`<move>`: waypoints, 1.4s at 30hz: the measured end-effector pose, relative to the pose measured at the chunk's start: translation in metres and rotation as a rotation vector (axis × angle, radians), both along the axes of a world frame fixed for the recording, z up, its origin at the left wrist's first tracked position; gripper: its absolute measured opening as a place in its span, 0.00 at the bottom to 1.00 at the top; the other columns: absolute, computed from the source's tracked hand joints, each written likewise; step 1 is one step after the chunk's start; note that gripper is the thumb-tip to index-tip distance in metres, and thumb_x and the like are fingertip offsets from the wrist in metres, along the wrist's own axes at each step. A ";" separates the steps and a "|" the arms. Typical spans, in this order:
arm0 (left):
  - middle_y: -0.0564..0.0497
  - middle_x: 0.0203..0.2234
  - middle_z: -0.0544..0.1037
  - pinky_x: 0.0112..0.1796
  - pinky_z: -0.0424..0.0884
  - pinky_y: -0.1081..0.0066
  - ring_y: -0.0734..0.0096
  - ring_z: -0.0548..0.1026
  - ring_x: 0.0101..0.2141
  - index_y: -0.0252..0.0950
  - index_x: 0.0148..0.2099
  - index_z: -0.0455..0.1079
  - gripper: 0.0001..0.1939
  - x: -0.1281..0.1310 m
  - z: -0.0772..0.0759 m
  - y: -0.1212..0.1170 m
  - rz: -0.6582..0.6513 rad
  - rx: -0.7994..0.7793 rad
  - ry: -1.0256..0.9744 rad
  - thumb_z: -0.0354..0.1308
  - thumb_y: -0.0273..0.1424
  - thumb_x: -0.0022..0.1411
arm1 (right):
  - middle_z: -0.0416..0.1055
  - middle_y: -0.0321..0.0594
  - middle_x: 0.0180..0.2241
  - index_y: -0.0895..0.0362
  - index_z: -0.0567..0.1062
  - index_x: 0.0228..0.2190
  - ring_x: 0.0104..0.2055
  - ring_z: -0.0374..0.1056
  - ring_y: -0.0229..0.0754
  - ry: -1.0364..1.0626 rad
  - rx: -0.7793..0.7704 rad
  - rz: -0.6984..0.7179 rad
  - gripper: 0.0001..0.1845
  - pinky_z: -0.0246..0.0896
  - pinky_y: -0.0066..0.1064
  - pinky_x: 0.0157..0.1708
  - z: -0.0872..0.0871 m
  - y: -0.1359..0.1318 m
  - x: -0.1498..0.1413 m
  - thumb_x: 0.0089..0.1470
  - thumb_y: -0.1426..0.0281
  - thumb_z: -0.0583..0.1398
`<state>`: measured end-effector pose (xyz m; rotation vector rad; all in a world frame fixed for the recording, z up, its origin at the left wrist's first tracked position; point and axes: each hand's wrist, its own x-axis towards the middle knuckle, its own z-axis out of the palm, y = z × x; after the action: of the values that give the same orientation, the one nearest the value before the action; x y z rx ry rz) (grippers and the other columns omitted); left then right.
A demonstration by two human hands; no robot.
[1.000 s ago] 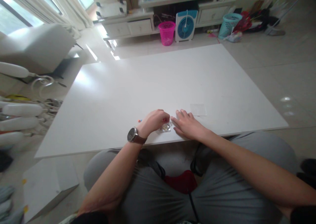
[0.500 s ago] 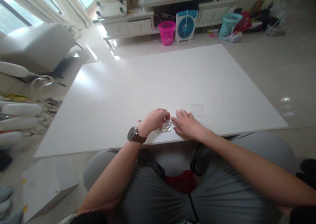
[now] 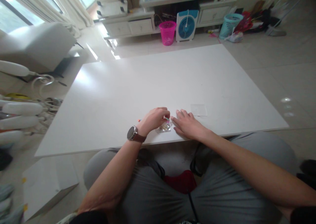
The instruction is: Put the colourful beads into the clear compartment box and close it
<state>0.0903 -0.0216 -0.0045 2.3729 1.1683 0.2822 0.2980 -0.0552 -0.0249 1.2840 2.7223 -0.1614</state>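
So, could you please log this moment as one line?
left hand: fingertips pinched over small clear case | right hand: flat on white table beside case

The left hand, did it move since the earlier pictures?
Yes, slightly. The left hand has lifted a little, away from the table's near edge, fingertips now above the small clear case.

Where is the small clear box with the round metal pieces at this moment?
In the head view the small clear box lies on the white table near its front edge, between the left hand and the right hand.
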 end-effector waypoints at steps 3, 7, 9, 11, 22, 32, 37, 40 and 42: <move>0.49 0.32 0.76 0.34 0.66 0.74 0.74 0.72 0.31 0.35 0.35 0.74 0.07 -0.009 0.006 0.004 0.026 0.007 -0.020 0.56 0.22 0.57 | 0.53 0.60 0.63 0.55 0.60 0.61 0.65 0.45 0.65 -0.006 -0.006 -0.005 0.27 0.50 0.53 0.53 -0.001 0.000 0.000 0.64 0.61 0.51; 0.49 0.31 0.77 0.35 0.67 0.73 0.74 0.72 0.30 0.35 0.34 0.75 0.06 -0.038 0.018 0.013 0.146 0.020 0.003 0.56 0.25 0.58 | 0.52 0.60 0.64 0.55 0.60 0.62 0.65 0.45 0.65 -0.008 -0.014 -0.005 0.28 0.50 0.53 0.53 -0.004 0.000 0.002 0.64 0.61 0.51; 0.50 0.29 0.78 0.34 0.67 0.73 0.73 0.73 0.30 0.35 0.33 0.76 0.06 -0.055 0.020 0.017 0.241 -0.024 0.072 0.57 0.27 0.56 | 0.53 0.60 0.63 0.55 0.61 0.62 0.64 0.46 0.65 -0.007 -0.005 0.000 0.27 0.51 0.52 0.53 -0.004 0.001 0.003 0.64 0.61 0.51; 0.51 0.27 0.78 0.32 0.67 0.73 0.73 0.73 0.28 0.36 0.31 0.76 0.04 -0.071 0.020 0.019 0.334 -0.104 0.166 0.59 0.27 0.53 | 0.53 0.60 0.63 0.55 0.61 0.61 0.64 0.46 0.65 -0.009 0.005 0.006 0.27 0.52 0.52 0.52 -0.004 0.001 0.004 0.64 0.60 0.51; 0.51 0.29 0.81 0.25 0.64 0.78 0.73 0.75 0.26 0.37 0.31 0.78 0.10 -0.094 0.000 0.022 0.444 -0.299 0.383 0.67 0.27 0.42 | 0.53 0.60 0.63 0.55 0.60 0.62 0.64 0.46 0.65 -0.015 0.008 0.006 0.28 0.52 0.51 0.52 -0.008 0.002 0.005 0.64 0.60 0.50; 0.50 0.24 0.80 0.24 0.63 0.77 0.74 0.72 0.24 0.36 0.28 0.76 0.07 -0.089 -0.005 0.021 0.437 -0.298 0.484 0.60 0.22 0.44 | 0.54 0.60 0.63 0.55 0.61 0.61 0.64 0.47 0.65 -0.013 0.026 0.012 0.27 0.52 0.51 0.51 -0.008 0.001 0.005 0.64 0.60 0.50; 0.49 0.24 0.80 0.25 0.63 0.75 0.72 0.73 0.24 0.36 0.27 0.76 0.06 -0.090 -0.004 0.020 0.465 -0.331 0.505 0.60 0.23 0.45 | 0.54 0.60 0.63 0.55 0.61 0.62 0.64 0.47 0.65 -0.014 0.007 0.008 0.28 0.52 0.52 0.52 -0.007 0.002 0.005 0.64 0.60 0.50; 0.47 0.26 0.80 0.27 0.65 0.73 0.70 0.73 0.26 0.35 0.28 0.76 0.05 -0.090 0.002 0.018 0.513 -0.256 0.484 0.59 0.24 0.48 | 0.54 0.60 0.63 0.55 0.61 0.62 0.64 0.47 0.65 -0.014 0.003 0.006 0.28 0.52 0.52 0.52 -0.007 0.002 0.004 0.64 0.60 0.50; 0.46 0.27 0.80 0.29 0.66 0.72 0.70 0.73 0.26 0.34 0.30 0.76 0.06 -0.083 0.010 0.016 0.514 -0.158 0.424 0.58 0.25 0.51 | 0.53 0.61 0.63 0.55 0.61 0.62 0.64 0.47 0.65 -0.014 0.001 0.003 0.28 0.52 0.52 0.52 -0.007 0.002 0.004 0.64 0.60 0.50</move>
<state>0.0069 -0.0056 0.0051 2.0141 1.9175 -0.1582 0.3019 -0.0534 -0.0316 1.2761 2.7125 -0.1504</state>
